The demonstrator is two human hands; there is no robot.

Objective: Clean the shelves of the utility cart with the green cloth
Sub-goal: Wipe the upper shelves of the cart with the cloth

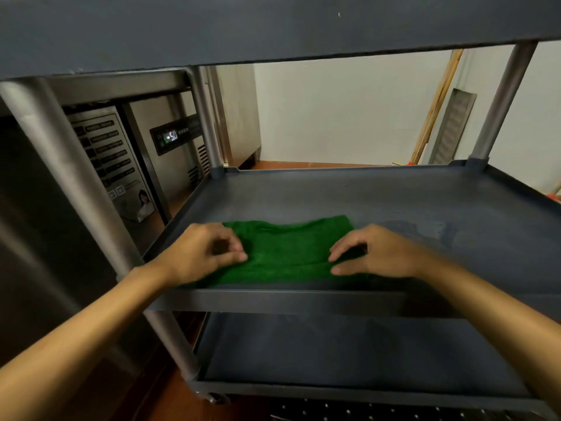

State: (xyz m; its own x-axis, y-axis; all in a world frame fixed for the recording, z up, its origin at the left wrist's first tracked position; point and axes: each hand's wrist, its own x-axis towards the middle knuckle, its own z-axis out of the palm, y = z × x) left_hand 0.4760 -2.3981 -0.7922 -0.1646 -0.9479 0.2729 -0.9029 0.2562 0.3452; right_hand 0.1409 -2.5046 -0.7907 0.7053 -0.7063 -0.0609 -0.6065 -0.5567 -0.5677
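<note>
On the middle shelf (394,202) of the dark grey plastic utility cart (273,25), flat folded green cloth (288,253) pinched at both ends by left hand (203,253) and right hand (376,253); wiping judged under way, sweeping across next.

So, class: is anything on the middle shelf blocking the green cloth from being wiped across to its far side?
Nothing visible does. The green cloth lies flat near the front edge of the middle shelf, with the left hand and right hand at its ends. The shelf surface beyond it holds no objects, only smudges.
</note>
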